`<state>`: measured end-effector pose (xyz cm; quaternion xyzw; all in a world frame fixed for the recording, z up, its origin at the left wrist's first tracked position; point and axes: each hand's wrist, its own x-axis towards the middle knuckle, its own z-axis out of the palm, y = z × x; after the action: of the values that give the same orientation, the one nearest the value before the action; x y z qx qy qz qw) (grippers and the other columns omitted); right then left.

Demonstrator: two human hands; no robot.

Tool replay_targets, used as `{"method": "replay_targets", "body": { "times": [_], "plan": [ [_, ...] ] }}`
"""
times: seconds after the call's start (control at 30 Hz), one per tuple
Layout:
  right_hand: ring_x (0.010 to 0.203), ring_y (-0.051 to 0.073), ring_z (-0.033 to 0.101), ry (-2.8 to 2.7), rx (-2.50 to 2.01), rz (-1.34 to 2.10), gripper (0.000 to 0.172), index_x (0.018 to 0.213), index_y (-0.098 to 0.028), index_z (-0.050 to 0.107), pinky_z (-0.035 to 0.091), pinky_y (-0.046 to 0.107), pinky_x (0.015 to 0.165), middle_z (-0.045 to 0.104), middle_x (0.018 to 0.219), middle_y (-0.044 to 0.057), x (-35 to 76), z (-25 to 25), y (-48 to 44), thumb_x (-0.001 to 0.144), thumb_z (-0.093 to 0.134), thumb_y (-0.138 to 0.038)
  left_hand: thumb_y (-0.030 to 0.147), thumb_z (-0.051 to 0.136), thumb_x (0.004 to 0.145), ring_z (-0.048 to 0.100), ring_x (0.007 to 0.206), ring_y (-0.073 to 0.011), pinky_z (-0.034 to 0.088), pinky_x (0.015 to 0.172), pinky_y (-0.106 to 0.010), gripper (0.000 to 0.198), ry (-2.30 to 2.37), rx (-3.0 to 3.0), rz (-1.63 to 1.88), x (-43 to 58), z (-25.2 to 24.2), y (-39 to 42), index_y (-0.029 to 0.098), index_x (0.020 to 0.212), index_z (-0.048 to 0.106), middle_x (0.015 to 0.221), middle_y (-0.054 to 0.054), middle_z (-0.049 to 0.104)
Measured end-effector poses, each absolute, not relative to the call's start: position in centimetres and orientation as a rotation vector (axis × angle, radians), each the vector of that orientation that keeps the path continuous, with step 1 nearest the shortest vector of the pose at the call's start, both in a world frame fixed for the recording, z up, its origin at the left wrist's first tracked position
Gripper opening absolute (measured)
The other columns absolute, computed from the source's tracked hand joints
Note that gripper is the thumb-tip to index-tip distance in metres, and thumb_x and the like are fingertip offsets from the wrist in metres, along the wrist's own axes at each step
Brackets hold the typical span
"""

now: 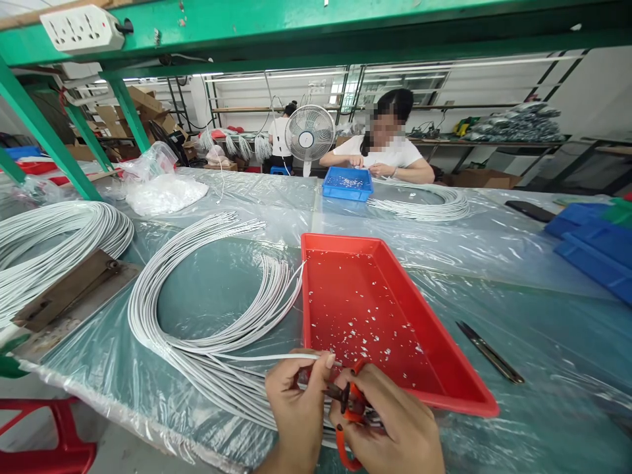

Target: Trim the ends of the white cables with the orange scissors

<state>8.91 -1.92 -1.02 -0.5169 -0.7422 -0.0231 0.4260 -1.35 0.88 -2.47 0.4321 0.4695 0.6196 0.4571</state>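
My left hand (296, 401) pinches the end of a white cable (266, 357) between thumb and fingers at the near edge of the table. My right hand (395, 428) is closed round orange-handled cutters (351, 403), whose jaws sit at the cable's tip. Both hands hover over the near left corner of a red tray (444, 388) that is sprinkled with small white scraps of insulation. The cable belongs to a large looped bundle of white cables (197, 309) lying to the left of the tray.
A dark metal tool (488, 352) lies right of the tray. Another cable bundle (54, 243) sits far left beside a brown block (64, 289). Across the table a person works at a blue tray (347, 183) with more cables (424, 205). Blue bins (592, 243) stand at right.
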Motion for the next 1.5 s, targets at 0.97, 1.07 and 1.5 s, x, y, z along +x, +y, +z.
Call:
{"method": "replay_targets", "body": {
  "times": [0.97, 1.07, 1.5],
  "plan": [
    [0.052, 0.011, 0.054, -1.630, -1.288, 0.395, 0.012, 0.080, -0.017, 0.063, 0.045, 0.020, 0.048, 0.056, 0.061, -0.001, 11.8, -0.1, -2.1, 0.074, 0.055, -0.011, 0.024, 0.074, 0.065, 0.061, 0.051, -0.0082, 0.051, 0.056, -0.017, 0.016, 0.687, 0.357, 1.191, -0.9, -1.2, -0.1, 0.011, 0.073, 0.069, 0.060, -0.003, 0.069],
    [0.049, 0.010, 0.053, -1.648, -1.242, 0.269, 0.014, 0.081, -0.018, 0.063, 0.045, 0.019, 0.046, 0.056, 0.059, -0.002, 11.6, 0.0, -2.4, 0.073, 0.056, -0.009, 0.020, 0.082, 0.051, 0.063, 0.051, -0.0086, 0.052, 0.055, -0.016, 0.022, 0.702, 0.132, 1.103, -1.0, -1.4, -0.4, 0.012, 0.067, 0.070, 0.055, -0.002, 0.068],
    [0.047, 0.010, 0.047, -1.104, -1.290, 1.008, 0.015, 0.065, -0.017, 0.062, 0.041, 0.019, 0.044, 0.051, 0.052, -0.003, 9.4, -0.9, -2.9, 0.065, 0.069, -0.031, 0.028, 0.073, 0.064, 0.060, 0.058, -0.0085, 0.046, 0.065, -0.016, 0.021, 0.746, 0.464, 1.348, -1.0, -1.6, -1.3, 0.013, 0.077, 0.071, 0.063, -0.002, 0.068]
  ]
}}
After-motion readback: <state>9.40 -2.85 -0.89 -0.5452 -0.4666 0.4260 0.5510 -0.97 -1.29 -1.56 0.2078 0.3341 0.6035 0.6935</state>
